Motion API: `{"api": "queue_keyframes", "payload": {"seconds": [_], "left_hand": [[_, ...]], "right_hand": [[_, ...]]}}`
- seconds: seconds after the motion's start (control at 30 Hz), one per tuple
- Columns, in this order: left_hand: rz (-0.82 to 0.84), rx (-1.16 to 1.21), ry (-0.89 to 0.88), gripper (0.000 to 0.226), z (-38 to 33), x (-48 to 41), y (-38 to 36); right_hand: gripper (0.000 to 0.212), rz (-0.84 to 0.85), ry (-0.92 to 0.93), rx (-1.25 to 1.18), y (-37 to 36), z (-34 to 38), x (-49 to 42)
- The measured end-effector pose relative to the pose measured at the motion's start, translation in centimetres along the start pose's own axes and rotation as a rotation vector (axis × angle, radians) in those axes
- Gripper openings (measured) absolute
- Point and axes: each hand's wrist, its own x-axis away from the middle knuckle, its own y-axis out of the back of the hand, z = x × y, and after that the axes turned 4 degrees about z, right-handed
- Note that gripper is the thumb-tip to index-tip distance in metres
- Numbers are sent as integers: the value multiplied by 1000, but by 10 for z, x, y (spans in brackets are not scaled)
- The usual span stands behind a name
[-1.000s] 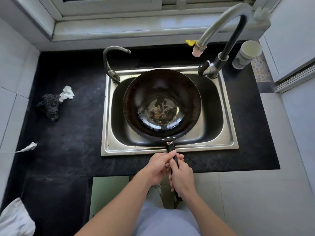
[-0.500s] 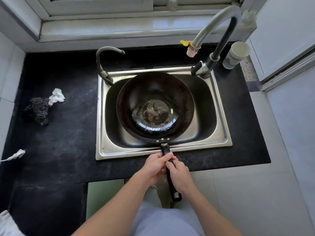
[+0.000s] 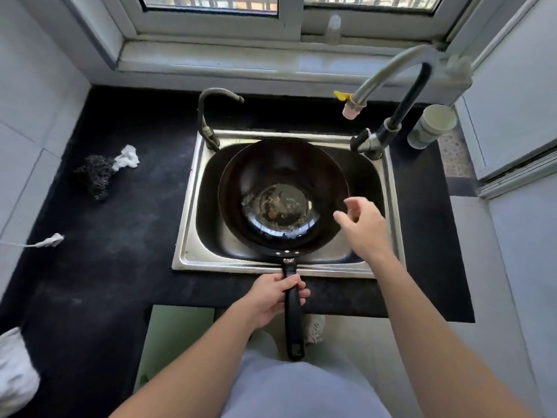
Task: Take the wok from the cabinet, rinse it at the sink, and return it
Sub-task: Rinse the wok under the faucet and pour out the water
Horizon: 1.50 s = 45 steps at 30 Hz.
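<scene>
Presently, wok [image 3: 271,167] in sink [image 3: 187,236], left hand [image 3: 271,297] gripping its handle, right hand [image 3: 363,227] spread above rim, seemingly clear.

No readable text, label, brand or number shows anywhere

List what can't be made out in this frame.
Head view only:
- Sink drain: hidden under the wok.
- White cloth: cut off by the left edge.
- Pale object on the sill: too blurred to identify.
- Handle top: covered by the left hand.
</scene>
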Motion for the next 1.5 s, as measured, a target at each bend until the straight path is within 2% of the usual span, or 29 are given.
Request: {"api": "queue_keyframes", "payload": {"seconds": [0.13, 0.23, 0.33, 0.53, 0.7, 0.83, 1.5], "left_hand": [[-36, 37, -14, 18, 3, 0, -4], [-55, 56, -20, 18, 5, -2, -5], [-56, 64, -27, 16, 7, -4, -5], [-49, 75, -26, 15, 9, -5, -5], [-56, 57, -21, 19, 7, -4, -5], [-59, 54, -20, 19, 6, -3, -4], [-54, 50, -5, 22, 2, 0, -5]], "right_hand": [[67, -19, 44, -98, 32, 16, -54], [68, -21, 81, -121, 45, 28, -87], [80, 9, 24, -126, 50, 37, -108], [88, 68, 2, -89, 51, 38, -113], [82, 117, 40, -4, 52, 38, -113], [87, 128, 48, 42, 51, 38, -113], [89, 159, 56, 56, 49, 40, -112]]}}
